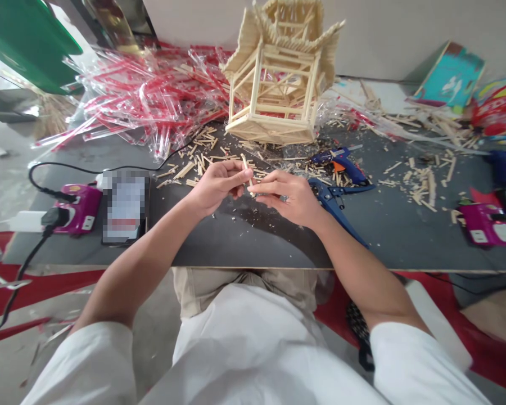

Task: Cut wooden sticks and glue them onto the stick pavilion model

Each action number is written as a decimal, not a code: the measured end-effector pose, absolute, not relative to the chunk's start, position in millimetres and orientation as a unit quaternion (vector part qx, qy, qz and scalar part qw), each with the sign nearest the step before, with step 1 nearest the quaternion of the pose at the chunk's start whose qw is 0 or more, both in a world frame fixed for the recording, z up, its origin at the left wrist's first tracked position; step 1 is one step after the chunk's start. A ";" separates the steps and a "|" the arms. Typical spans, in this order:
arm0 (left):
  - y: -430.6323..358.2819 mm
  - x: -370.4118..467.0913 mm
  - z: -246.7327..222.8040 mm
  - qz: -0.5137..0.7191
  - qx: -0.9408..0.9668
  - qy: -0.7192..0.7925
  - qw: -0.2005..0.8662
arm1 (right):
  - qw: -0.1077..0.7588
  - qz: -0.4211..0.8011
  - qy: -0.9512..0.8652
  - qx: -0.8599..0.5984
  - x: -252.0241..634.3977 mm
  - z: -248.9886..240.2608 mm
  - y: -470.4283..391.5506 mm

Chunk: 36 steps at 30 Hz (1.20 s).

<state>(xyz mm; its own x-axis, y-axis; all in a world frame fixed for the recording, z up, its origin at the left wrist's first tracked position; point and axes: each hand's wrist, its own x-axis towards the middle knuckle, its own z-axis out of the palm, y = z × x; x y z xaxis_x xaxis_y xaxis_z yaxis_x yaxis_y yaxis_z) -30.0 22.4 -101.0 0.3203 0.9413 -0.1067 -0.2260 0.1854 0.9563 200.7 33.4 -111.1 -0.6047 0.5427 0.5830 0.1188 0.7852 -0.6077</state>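
Between my two hands, over the dark table, is a short wooden stick (245,163). My left hand (221,183) pinches it between thumb and fingers. My right hand (293,196) is closed at the stick's lower end, its fingertips touching it. Behind my hands stands a pavilion-like model (278,84) built of thin wooden sticks, with a ridged, flaring roof. A blue glue gun (341,163) lies beyond my right hand. Blue-handled cutters (335,199) lie beside my right wrist, partly covered by it.
Cut stick pieces (198,160) are scattered around the model. Red-and-clear plastic wrappers (152,95) heap up at the back left. A phone (125,207) and a purple power strip (78,209) with cables lie left; another purple strip (489,222) sits right. A teal box (451,76) leans at the back right.
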 end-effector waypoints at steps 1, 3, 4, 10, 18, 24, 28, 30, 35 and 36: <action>22.3 -30.1 -101.3 0.437 0.464 0.385 0.668 | 0.406 0.270 -0.851 -0.194 200.5 -110.6 33.1; 22.2 -30.2 -101.5 0.437 0.462 0.383 0.670 | 0.414 0.278 -0.844 -0.198 200.5 -108.8 32.3; 22.1 -30.2 -101.4 0.439 0.461 0.381 0.671 | 0.416 0.282 -0.841 -0.200 200.5 -107.9 32.0; 21.3 -29.5 -99.4 0.449 0.453 0.383 0.668 | 0.419 0.283 -0.836 -0.214 201.6 -105.1 31.3; 21.9 -28.5 -97.0 0.497 0.439 0.415 0.623 | 0.383 0.259 -0.828 -0.318 204.5 -101.2 32.4; 21.7 -25.7 -99.2 0.541 0.433 0.416 0.589 | 0.372 0.307 -0.789 -0.380 202.7 -105.2 31.5; 19.0 -18.0 -104.1 0.572 0.449 0.414 0.547 | 0.374 0.407 -0.739 -0.385 195.5 -114.6 28.7; 17.2 -14.0 -106.4 0.580 0.468 0.419 0.518 | 0.376 0.458 -0.706 -0.387 192.0 -118.4 27.7; 11.7 -9.3 -105.9 0.590 0.511 0.417 0.466 | 0.392 0.551 -0.637 -0.369 188.6 -119.9 26.2; 10.5 -8.8 -104.8 0.593 0.517 0.416 0.456 | 0.398 0.560 -0.631 -0.359 188.6 -119.2 25.9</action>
